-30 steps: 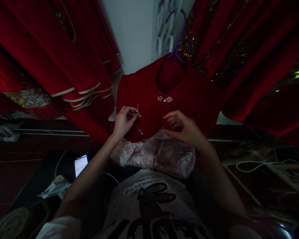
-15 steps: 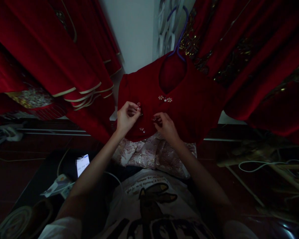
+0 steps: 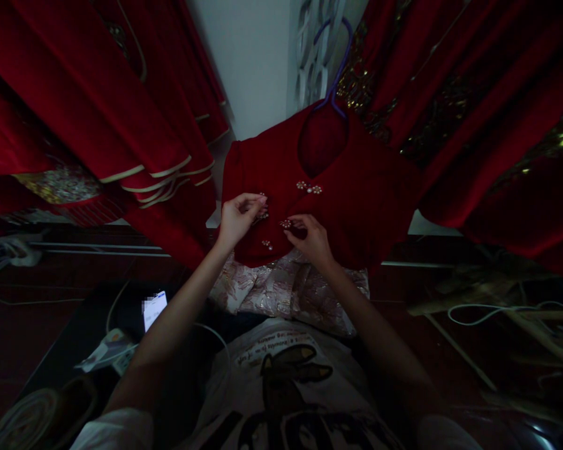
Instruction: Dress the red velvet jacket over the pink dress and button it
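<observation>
A dark red top [image 3: 370,200] hangs on a purple hanger [image 3: 338,70] and spreads over a shiny pale brocade cloth [image 3: 291,290] by my lap. My left hand [image 3: 238,219] is closed, thumb and forefinger pinched at the front edge beside a small beaded ornament; exactly what lies between the fingertips is hidden. My right hand [image 3: 312,239] pinches a beaded flower-shaped fastener [image 3: 286,224] on the opposite edge. Above it, at the neckline, sits a joined beaded fastener [image 3: 308,187]. Below my left hand, another beaded piece [image 3: 267,244] shows on the cloth.
Red garments with pale trim [image 3: 154,169] hang at left, and sequined red garments [image 3: 455,119] at right. A lit phone [image 3: 154,310] and a white power strip [image 3: 122,359] with cables lie on a black surface at left. Wooden bars [image 3: 464,353] stand low at right.
My right hand has shifted slightly left with the beaded fastener, which now shows more clearly. My left fingers have turned a little and stay pinched at the edge.
</observation>
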`<action>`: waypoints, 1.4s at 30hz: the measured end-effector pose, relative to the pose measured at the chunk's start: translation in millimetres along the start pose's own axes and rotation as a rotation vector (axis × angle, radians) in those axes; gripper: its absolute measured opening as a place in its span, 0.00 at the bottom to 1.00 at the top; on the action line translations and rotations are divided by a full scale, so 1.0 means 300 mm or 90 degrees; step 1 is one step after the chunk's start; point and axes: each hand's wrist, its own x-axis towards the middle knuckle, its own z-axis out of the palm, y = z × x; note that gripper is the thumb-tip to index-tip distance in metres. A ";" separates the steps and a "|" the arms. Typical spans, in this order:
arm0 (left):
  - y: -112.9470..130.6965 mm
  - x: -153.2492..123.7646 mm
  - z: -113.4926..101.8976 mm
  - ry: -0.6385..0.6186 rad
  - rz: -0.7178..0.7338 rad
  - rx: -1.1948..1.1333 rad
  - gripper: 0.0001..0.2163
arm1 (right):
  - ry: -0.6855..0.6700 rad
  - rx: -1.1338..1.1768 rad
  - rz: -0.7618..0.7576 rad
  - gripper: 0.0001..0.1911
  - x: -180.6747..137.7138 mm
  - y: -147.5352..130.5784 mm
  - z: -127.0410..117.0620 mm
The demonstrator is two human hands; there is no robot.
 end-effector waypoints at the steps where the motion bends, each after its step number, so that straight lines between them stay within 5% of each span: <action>1: 0.001 0.000 0.003 0.002 -0.004 -0.008 0.13 | 0.004 -0.013 -0.002 0.11 -0.002 0.006 0.006; 11: 0.021 -0.005 0.004 0.018 -0.015 -0.015 0.16 | 0.078 -0.027 -0.081 0.09 0.040 -0.024 0.002; 20: 0.013 -0.010 0.017 0.001 -0.016 0.003 0.15 | 0.081 0.173 0.022 0.08 0.123 -0.109 0.022; 42: 0.017 -0.010 -0.041 -0.079 0.069 0.178 0.10 | 0.101 0.156 0.040 0.05 0.155 -0.125 0.055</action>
